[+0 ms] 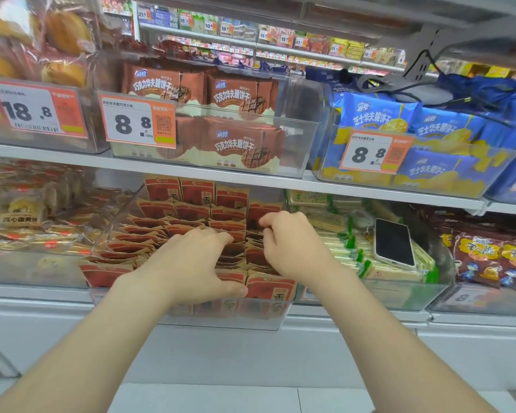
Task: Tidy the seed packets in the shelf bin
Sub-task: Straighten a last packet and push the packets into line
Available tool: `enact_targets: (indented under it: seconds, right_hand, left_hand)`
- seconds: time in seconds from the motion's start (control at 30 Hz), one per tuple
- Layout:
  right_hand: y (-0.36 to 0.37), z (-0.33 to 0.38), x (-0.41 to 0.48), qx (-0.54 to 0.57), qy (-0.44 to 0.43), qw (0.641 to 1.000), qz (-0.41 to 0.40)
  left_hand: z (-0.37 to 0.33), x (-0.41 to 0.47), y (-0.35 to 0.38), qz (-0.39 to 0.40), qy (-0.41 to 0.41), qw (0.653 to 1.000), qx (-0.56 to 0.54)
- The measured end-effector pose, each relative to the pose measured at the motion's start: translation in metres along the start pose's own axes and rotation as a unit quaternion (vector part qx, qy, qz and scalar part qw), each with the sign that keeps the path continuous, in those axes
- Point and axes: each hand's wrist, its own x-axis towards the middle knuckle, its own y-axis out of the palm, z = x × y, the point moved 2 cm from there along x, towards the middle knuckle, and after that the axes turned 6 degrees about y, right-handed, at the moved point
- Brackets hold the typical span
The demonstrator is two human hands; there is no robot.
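Observation:
A clear plastic shelf bin [221,318] on the lower shelf holds several rows of red and tan seed packets [191,211], standing on edge. Both hands are inside the bin. My left hand [188,263] lies palm down on the middle rows, fingers spread, thumb against a front packet [268,289]. My right hand [289,242] is curled over the right-hand rows, its fingertips pinching the top edges of packets there. The packets beneath both hands are hidden.
A white-cased phone [393,244] lies on the green and cream packets in the bin to the right. Yolk pastry packs [21,216] fill the left bin. Above, a shelf edge [191,171] carries bins of brown [239,144] and blue biscuit packs [399,117].

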Motion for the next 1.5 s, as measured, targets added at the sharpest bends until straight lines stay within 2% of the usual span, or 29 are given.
enact_targets:
  seconds: [0.17,0.33,0.57,0.73,0.9,1.03,1.2,1.27,1.4,1.5]
  right_hand:
    - [-0.007,0.016,-0.038,-0.076,-0.026,0.995,0.062]
    - [0.002,0.033,-0.05,-0.084,-0.033,0.987,0.131]
    - [0.009,0.015,0.003,-0.125,0.028,0.987,0.094]
    - [0.017,0.018,0.047,-0.131,0.066,0.977,0.156]
    - [0.029,0.008,0.074,-0.119,0.072,0.976,0.169]
    - [0.027,0.003,0.067,-0.046,0.055,0.988,0.138]
    - [0.001,0.003,0.016,0.001,0.008,1.0,0.019]
    - [-0.014,0.003,-0.007,0.005,0.001,1.0,0.027]
    - [-0.021,0.022,-0.055,-0.087,-0.028,0.983,0.161]
    - [-0.01,0.037,-0.07,-0.178,-0.059,0.974,0.129]
  left_hand:
    - [-0.001,-0.003,0.0,0.004,-0.007,1.0,-0.006]
    - [0.003,-0.008,-0.001,0.011,-0.018,1.0,-0.02]
    - [0.008,0.001,0.004,0.029,-0.019,0.999,-0.03]
    - [0.009,0.003,0.003,-0.013,-0.035,0.999,-0.036]
    - [0.013,0.001,0.004,0.004,-0.042,0.998,-0.051]
    - [0.013,0.0,0.004,-0.002,-0.027,0.998,-0.058]
    - [0.009,-0.002,-0.001,-0.023,-0.014,0.999,-0.03]
    - [0.008,-0.004,-0.002,-0.029,-0.012,0.999,-0.02]
    - [0.007,-0.006,-0.001,-0.032,-0.008,0.999,-0.025]
    - [0.003,-0.006,0.0,-0.031,-0.007,0.999,-0.035]
